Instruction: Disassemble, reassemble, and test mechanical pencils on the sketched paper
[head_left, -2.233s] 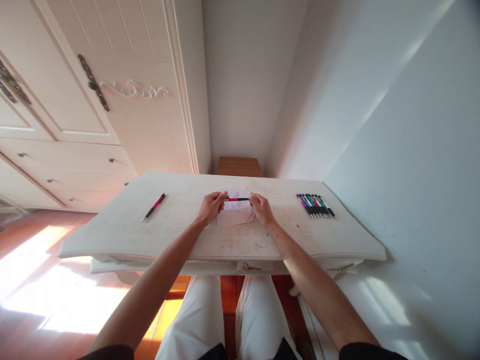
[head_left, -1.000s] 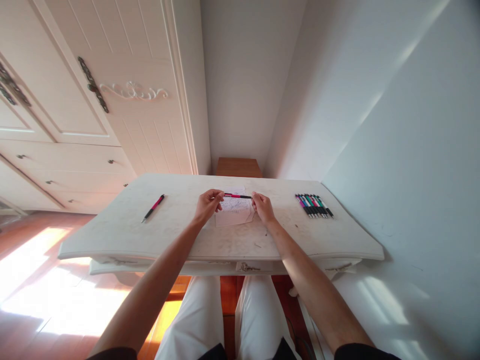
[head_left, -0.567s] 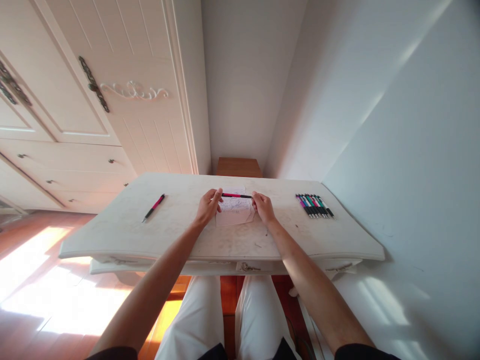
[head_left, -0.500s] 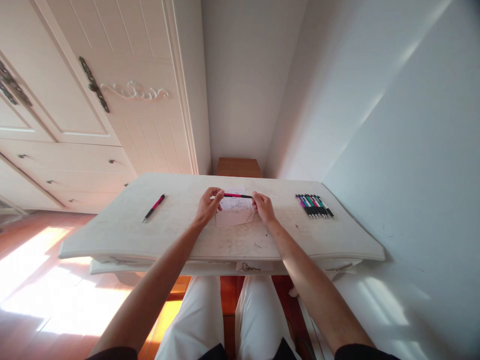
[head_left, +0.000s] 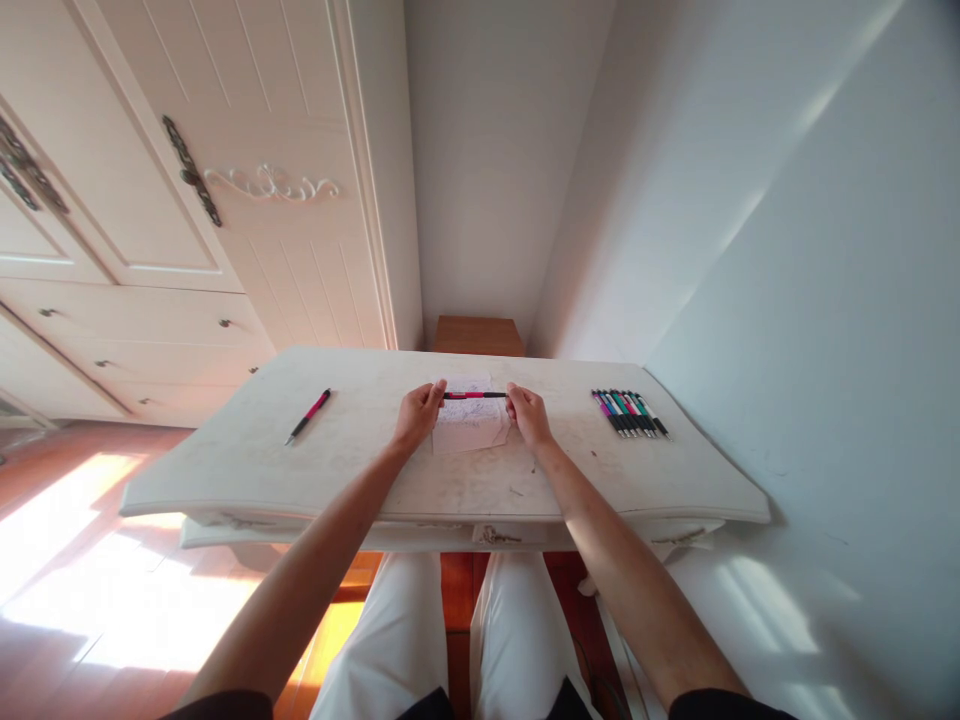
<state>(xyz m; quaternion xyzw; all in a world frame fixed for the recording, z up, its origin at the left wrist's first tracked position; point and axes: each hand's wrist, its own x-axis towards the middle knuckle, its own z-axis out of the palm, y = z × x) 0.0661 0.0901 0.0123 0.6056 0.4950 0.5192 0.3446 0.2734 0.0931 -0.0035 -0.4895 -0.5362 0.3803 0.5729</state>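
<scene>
A red and black pen (head_left: 475, 395) is stretched level between my two hands, above some scribbled paper (head_left: 469, 433). My left hand (head_left: 420, 415) pinches its red end, thumb on top and fingers curled. At the black end, my right hand (head_left: 528, 413) is closed round the tip, which its fingers hide. The paper lies flat on the white table (head_left: 375, 480), covered in dark scribbles over its upper part. Another red and black pen (head_left: 307, 416) rests slanted on the table, left of my left hand.
To the right, several pens (head_left: 628, 413) of mixed colours lie side by side in a row. A wall (head_left: 787, 350) runs along the table's right side. The white cabinet (head_left: 315, 270) stands behind on the left, and a brown wooden box (head_left: 480, 335) is beyond the far edge.
My left fingers have closed in more tightly round the pen's red end. The pen has turned a little about its length, so a pale marking shows. My right hand has hardly moved.
</scene>
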